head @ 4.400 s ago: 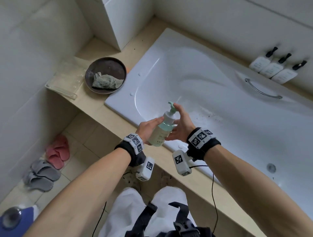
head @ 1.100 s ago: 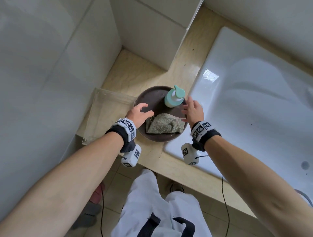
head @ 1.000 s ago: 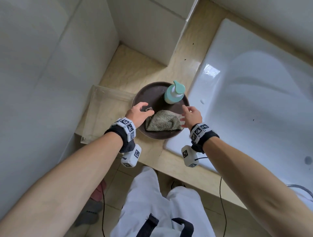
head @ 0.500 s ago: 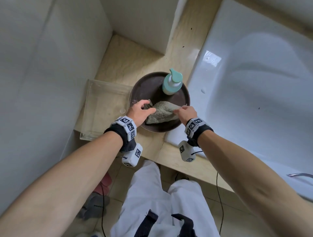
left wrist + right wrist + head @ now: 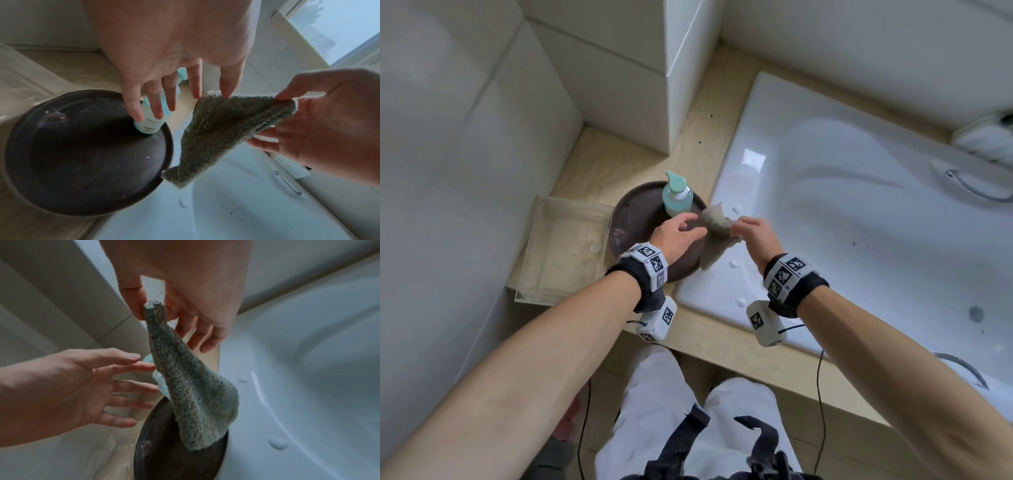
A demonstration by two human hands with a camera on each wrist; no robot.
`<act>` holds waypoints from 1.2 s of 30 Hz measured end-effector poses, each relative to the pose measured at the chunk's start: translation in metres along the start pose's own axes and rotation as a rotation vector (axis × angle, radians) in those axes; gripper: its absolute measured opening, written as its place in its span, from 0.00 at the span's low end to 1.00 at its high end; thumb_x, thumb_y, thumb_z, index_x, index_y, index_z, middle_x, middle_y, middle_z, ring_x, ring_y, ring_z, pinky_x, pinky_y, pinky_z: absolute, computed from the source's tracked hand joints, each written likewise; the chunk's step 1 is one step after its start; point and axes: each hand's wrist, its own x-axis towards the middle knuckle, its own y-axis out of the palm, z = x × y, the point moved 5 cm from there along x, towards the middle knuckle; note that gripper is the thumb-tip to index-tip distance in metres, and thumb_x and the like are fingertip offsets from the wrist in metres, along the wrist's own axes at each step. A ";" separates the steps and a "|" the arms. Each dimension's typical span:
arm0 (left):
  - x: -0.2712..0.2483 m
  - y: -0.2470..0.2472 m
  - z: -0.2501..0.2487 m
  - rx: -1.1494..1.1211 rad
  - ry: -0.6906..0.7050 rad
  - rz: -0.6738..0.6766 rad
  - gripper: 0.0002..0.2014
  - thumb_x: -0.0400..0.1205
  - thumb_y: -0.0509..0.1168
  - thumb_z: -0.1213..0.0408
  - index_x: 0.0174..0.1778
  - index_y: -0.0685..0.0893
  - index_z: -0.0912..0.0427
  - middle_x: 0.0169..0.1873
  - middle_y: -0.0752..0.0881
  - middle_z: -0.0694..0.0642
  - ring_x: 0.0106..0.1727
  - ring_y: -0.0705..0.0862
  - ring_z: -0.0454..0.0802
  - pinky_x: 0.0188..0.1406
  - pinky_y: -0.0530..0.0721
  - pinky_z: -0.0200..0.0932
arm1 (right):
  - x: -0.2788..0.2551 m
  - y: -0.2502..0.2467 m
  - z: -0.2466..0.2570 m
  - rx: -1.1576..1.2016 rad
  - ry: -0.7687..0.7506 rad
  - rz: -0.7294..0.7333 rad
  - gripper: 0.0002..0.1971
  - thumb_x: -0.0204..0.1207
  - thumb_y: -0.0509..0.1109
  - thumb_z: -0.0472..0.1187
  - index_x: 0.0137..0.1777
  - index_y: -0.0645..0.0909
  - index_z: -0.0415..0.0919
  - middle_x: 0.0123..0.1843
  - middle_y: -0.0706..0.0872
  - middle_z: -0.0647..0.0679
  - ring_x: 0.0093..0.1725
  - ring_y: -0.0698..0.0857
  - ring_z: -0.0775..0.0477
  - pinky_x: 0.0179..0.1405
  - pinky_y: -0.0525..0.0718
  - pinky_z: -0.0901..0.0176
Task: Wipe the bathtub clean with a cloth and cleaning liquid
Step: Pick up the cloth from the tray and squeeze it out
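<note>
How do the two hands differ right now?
The right hand pinches a corner of the green cloth, fingers curled; the left hand has its fingers spread and grips nothing. The right hand is over the bathtub rim, the left over the dark round tray. Both wear marker-covered wristbands.

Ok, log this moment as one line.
right hand pinches cloth corner | left hand open | pump bottle on brown plate

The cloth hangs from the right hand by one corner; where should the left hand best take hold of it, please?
Probably the free upper corner of the cloth, from the left: the left hand is open beside it, while the right hand pinches the other corner.
</note>
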 end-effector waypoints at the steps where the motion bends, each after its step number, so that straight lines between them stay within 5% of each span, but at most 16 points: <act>1: -0.005 0.007 -0.010 0.001 0.020 0.008 0.21 0.79 0.68 0.48 0.69 0.80 0.43 0.64 0.82 0.52 0.65 0.79 0.51 0.66 0.73 0.43 | -0.008 -0.010 0.003 0.018 -0.011 0.002 0.09 0.59 0.66 0.39 0.24 0.68 0.42 0.27 0.65 0.48 0.31 0.66 0.51 0.34 0.63 0.57; 6: -0.036 0.052 -0.059 -0.028 0.117 0.044 0.17 0.79 0.70 0.55 0.64 0.84 0.50 0.59 0.86 0.54 0.61 0.83 0.49 0.61 0.73 0.40 | -0.046 -0.065 0.005 0.095 -0.080 0.022 0.10 0.54 0.68 0.41 0.24 0.67 0.45 0.32 0.62 0.44 0.38 0.65 0.45 0.45 0.65 0.51; 10: -0.065 0.088 -0.089 -0.063 0.154 0.046 0.11 0.77 0.72 0.61 0.54 0.87 0.54 0.50 0.90 0.55 0.55 0.86 0.52 0.60 0.80 0.46 | -0.083 -0.114 0.002 0.174 -0.120 -0.013 0.11 0.57 0.65 0.37 0.21 0.66 0.48 0.30 0.63 0.47 0.36 0.65 0.47 0.45 0.64 0.51; 13: -0.086 0.115 -0.108 -0.055 0.158 0.052 0.13 0.78 0.70 0.62 0.58 0.86 0.57 0.49 0.88 0.54 0.49 0.83 0.48 0.45 0.77 0.40 | -0.109 -0.147 -0.002 0.227 -0.158 -0.022 0.10 0.58 0.64 0.37 0.23 0.65 0.46 0.30 0.65 0.47 0.37 0.68 0.46 0.43 0.68 0.52; 16: -0.104 0.138 -0.124 -0.016 0.180 0.047 0.07 0.78 0.70 0.64 0.49 0.88 0.60 0.38 0.85 0.51 0.45 0.80 0.47 0.39 0.73 0.37 | -0.131 -0.179 -0.006 0.257 -0.198 -0.056 0.10 0.58 0.64 0.38 0.23 0.64 0.48 0.30 0.65 0.49 0.36 0.67 0.47 0.43 0.67 0.52; 20: -0.126 0.157 -0.150 -0.007 0.225 0.043 0.05 0.79 0.68 0.64 0.44 0.87 0.62 0.41 0.86 0.57 0.47 0.82 0.50 0.43 0.76 0.42 | -0.153 -0.217 -0.015 0.226 -0.225 -0.126 0.10 0.60 0.66 0.42 0.26 0.65 0.47 0.32 0.66 0.46 0.39 0.67 0.47 0.45 0.64 0.50; 24: -0.145 0.159 -0.182 -0.057 0.271 0.002 0.09 0.81 0.63 0.66 0.47 0.85 0.68 0.46 0.87 0.64 0.48 0.84 0.55 0.48 0.78 0.47 | -0.167 -0.251 -0.025 0.150 -0.250 -0.277 0.09 0.67 0.70 0.47 0.30 0.74 0.48 0.33 0.77 0.47 0.38 0.77 0.48 0.44 0.74 0.51; 27: -0.154 0.156 -0.205 -0.060 0.293 -0.044 0.07 0.79 0.64 0.64 0.38 0.83 0.62 0.41 0.84 0.62 0.44 0.81 0.56 0.45 0.78 0.47 | -0.171 -0.270 -0.033 0.143 -0.283 -0.338 0.12 0.66 0.71 0.55 0.34 0.76 0.48 0.36 0.80 0.45 0.38 0.78 0.48 0.43 0.77 0.50; 32: -0.161 0.160 -0.230 0.017 0.335 -0.162 0.07 0.78 0.63 0.55 0.36 0.81 0.51 0.40 0.84 0.53 0.47 0.81 0.53 0.53 0.83 0.54 | -0.176 -0.281 -0.030 0.059 -0.303 -0.274 0.13 0.82 0.63 0.52 0.38 0.72 0.47 0.41 0.77 0.46 0.42 0.75 0.48 0.46 0.73 0.51; 36: -0.171 0.167 -0.238 0.052 0.337 -0.251 0.04 0.79 0.64 0.56 0.44 0.82 0.50 0.45 0.85 0.52 0.47 0.81 0.52 0.53 0.84 0.52 | -0.175 -0.281 -0.027 0.196 -0.201 -0.126 0.15 0.83 0.60 0.53 0.46 0.76 0.41 0.48 0.78 0.41 0.49 0.79 0.43 0.53 0.78 0.46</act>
